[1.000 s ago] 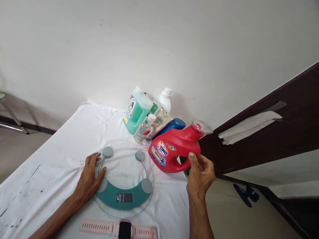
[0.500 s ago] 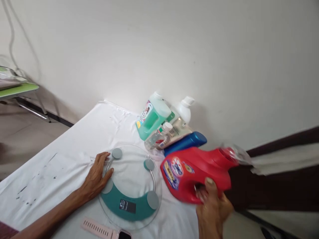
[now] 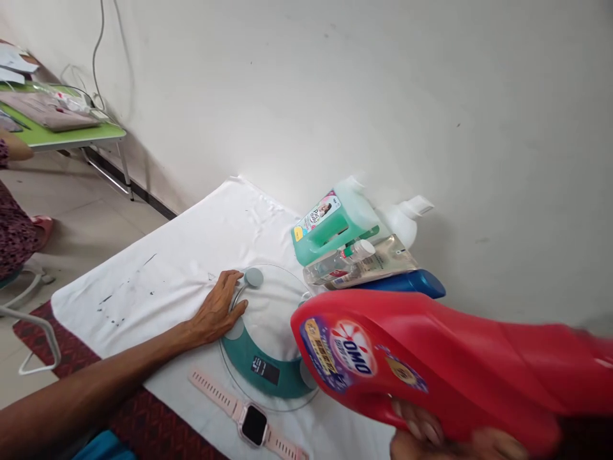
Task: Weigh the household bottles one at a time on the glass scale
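Note:
My right hand (image 3: pixel 414 431) is closed round the handle of a red OMO laundry detergent bottle (image 3: pixel 445 351). The bottle is raised close to the camera, tilted with its neck to the right, and covers the scale's right edge. My left hand (image 3: pixel 218 310) lies on the left rim of a round glass bathroom scale (image 3: pixel 251 348), thumb and fingers apart. The scale's small display is lit, but I cannot read it. A smartwatch with a pink strap (image 3: pixel 253 421) lies below the scale.
Behind stand a green jug (image 3: pixel 330 223), a clear bottle (image 3: pixel 335 262), a white bottle (image 3: pixel 405 220), a beige tube (image 3: pixel 393 255) and a blue bottle (image 3: pixel 416 281), by the wall. A white cloth (image 3: pixel 182 255) covers the table. At left, a green table (image 3: pixel 71 135) and part of a seated person (image 3: pixel 16 230).
My right hand has brought the detergent bottle closer and further right, tilting it more. The left hand stays on the scale. The view has turned left, bringing the green table and the person in.

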`<state>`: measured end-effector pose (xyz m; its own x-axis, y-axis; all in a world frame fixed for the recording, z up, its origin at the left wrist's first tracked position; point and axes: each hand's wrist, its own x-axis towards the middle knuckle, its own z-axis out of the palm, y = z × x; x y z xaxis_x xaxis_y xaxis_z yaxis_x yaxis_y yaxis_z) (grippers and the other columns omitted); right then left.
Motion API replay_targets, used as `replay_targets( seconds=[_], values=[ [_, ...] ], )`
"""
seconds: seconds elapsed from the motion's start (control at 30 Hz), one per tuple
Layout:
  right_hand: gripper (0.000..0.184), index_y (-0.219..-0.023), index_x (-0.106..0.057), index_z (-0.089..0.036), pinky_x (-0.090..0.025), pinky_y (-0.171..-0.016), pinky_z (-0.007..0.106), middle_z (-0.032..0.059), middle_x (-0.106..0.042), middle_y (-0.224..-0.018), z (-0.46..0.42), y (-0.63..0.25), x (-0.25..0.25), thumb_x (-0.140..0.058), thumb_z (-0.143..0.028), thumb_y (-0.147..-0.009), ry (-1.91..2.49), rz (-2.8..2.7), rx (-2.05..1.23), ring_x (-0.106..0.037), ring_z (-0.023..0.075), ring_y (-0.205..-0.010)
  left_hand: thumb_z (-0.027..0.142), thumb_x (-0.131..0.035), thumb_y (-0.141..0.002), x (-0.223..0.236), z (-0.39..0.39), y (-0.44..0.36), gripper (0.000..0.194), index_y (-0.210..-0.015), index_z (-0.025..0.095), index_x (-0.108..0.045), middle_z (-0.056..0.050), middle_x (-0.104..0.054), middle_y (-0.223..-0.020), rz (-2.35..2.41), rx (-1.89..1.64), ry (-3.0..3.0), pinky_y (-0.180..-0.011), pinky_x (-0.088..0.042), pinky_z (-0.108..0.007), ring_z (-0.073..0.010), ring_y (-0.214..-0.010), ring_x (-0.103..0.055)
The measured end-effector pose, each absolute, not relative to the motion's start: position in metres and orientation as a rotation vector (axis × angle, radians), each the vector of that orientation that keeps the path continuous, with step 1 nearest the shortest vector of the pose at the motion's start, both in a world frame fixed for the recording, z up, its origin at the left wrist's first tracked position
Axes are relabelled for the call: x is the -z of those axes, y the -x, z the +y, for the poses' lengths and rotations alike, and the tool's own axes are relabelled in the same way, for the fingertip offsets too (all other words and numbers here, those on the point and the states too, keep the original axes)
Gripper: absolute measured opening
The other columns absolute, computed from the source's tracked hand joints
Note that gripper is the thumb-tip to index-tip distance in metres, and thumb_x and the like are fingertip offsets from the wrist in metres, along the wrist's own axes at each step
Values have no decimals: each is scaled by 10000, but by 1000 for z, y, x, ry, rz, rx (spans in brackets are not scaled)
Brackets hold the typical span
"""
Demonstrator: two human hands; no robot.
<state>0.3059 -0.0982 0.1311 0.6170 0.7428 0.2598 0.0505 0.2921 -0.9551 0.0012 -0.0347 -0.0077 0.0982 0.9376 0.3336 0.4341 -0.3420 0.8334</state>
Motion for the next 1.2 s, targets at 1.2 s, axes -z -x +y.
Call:
replay_targets(
  seconds=[1.2],
  values=[
    [450,-1023,-677,-179,-437,-859,339,21,-660,-900,-69,-311,-2,-524,-594,-938,1797,-843,-365,-590,191,-862,328,-589,-994,-5,-26,3,480,-1437,232,-431,-137,-513,-1412,1469,-1028,-1979,-1020,-572,-557,-267,-1175,-638]
  ],
)
